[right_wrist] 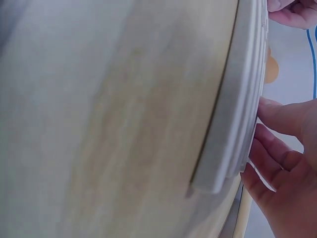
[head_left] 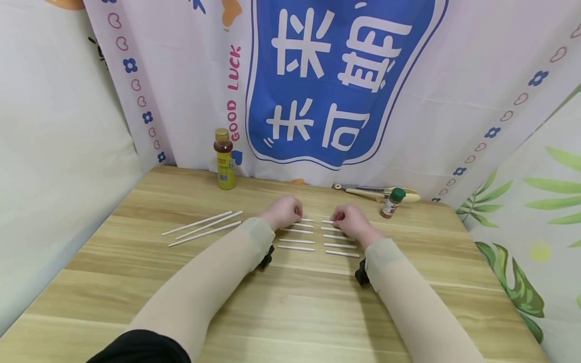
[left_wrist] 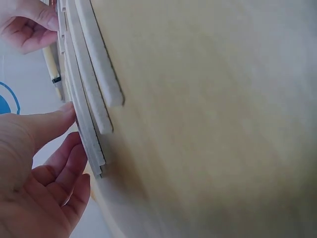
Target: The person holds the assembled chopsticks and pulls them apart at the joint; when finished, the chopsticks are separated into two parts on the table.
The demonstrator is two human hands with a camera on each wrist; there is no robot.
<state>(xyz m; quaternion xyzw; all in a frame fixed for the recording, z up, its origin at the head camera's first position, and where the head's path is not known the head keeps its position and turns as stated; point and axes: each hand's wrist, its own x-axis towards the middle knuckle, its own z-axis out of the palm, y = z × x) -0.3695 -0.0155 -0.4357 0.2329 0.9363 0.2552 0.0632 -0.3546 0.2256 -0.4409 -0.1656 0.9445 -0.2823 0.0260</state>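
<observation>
Two columns of short white sticks lie on the wooden table, a left column and a right column. At the far end of the left column, my left hand pinches the farthest white stick between thumb and fingers. Opposite it, my right hand pinches the farthest stick of the right column. Both wrist views show the curled left fingers and right fingers beyond the nearer sticks, which partly hide the held ones.
Three longer white sticks lie left of my left hand. A yellow-labelled bottle stands at the back left. At the back right are a green-capped jar and a cream-handled tool. A printed curtain hangs behind the table.
</observation>
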